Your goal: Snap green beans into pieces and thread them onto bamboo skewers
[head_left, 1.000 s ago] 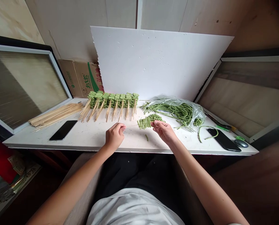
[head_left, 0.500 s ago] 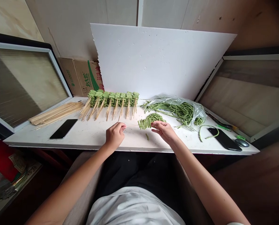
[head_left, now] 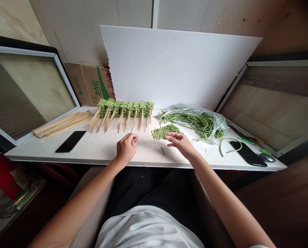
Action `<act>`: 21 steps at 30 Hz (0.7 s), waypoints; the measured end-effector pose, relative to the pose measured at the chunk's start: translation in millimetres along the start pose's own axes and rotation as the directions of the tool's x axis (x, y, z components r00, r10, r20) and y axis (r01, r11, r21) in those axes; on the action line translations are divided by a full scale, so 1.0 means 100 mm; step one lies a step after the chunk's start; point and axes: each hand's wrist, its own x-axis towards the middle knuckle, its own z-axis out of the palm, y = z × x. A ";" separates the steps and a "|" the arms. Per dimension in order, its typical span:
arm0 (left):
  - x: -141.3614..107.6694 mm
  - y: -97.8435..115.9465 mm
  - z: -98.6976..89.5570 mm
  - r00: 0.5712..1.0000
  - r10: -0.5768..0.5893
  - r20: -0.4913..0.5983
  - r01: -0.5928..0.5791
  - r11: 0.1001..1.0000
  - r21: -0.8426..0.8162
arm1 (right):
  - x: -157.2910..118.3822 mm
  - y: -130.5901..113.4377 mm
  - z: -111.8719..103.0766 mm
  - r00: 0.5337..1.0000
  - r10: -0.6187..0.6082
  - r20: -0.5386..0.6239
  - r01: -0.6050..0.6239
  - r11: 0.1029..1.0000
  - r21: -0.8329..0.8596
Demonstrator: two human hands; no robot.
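My left hand (head_left: 126, 148) is curled at the middle of the white table, pinching a thin bamboo skewer (head_left: 145, 137), which is faint against the tabletop. My right hand (head_left: 180, 144) grips a folded bundle of green long beans (head_left: 159, 133), and its tip seems to meet the skewer. Just behind my right fingers lies a further loop of beans (head_left: 173, 128). A short bean piece (head_left: 162, 150) rests on the table below the bundle. At the back stands a row of finished bean skewers (head_left: 124, 112), their bamboo points facing me.
Loose bamboo skewers (head_left: 62, 124) and a phone (head_left: 70, 141) lie left. A plastic bag of long beans (head_left: 195, 123) sits right, near a second phone (head_left: 248, 153) and a computer mouse (head_left: 267, 157). A white foam board (head_left: 180, 65) and a cardboard box (head_left: 89, 84) stand behind the table.
My right hand has shifted slightly on the bean bundle, which sits a little higher in view. My left hand stays nearly still, and the whole view has moved slightly.
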 end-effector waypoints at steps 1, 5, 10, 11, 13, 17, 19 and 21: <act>0.01 -0.01 -0.01 1.000 -0.008 -0.006 0.008 1.000 0.004 | 0.00 -0.02 -0.01 1.000 -0.028 0.002 0.028 0.996 -0.089; 0.04 -0.06 -0.02 0.999 -0.035 -0.016 0.035 0.999 0.031 | -0.02 0.00 -0.03 0.987 -0.161 0.018 0.146 0.837 -0.527; 0.04 -0.07 -0.02 0.999 -0.029 -0.025 0.030 0.999 0.041 | -0.05 0.25 0.06 0.985 -0.156 0.070 0.159 0.675 -0.721; 0.04 -0.07 -0.02 0.999 -0.031 -0.025 0.032 0.999 0.041 | -0.05 0.29 0.08 0.985 -0.162 0.059 0.154 0.670 -0.726; 0.04 -0.07 -0.02 0.999 -0.037 -0.026 0.038 0.998 0.040 | -0.06 0.33 0.09 0.983 -0.179 0.034 0.148 0.671 -0.727; 0.04 -0.07 -0.02 0.999 -0.033 -0.026 0.034 0.999 0.029 | -0.03 0.25 0.02 0.983 -0.183 0.029 0.152 0.703 -0.695; 0.04 -0.06 -0.02 0.999 -0.030 -0.025 0.031 0.999 0.025 | 0.01 0.16 -0.03 0.985 -0.169 0.032 0.152 0.773 -0.616; 0.04 -0.06 -0.02 0.999 -0.026 -0.027 0.027 0.999 0.019 | 0.04 0.09 -0.08 0.989 -0.150 0.006 0.135 0.866 -0.481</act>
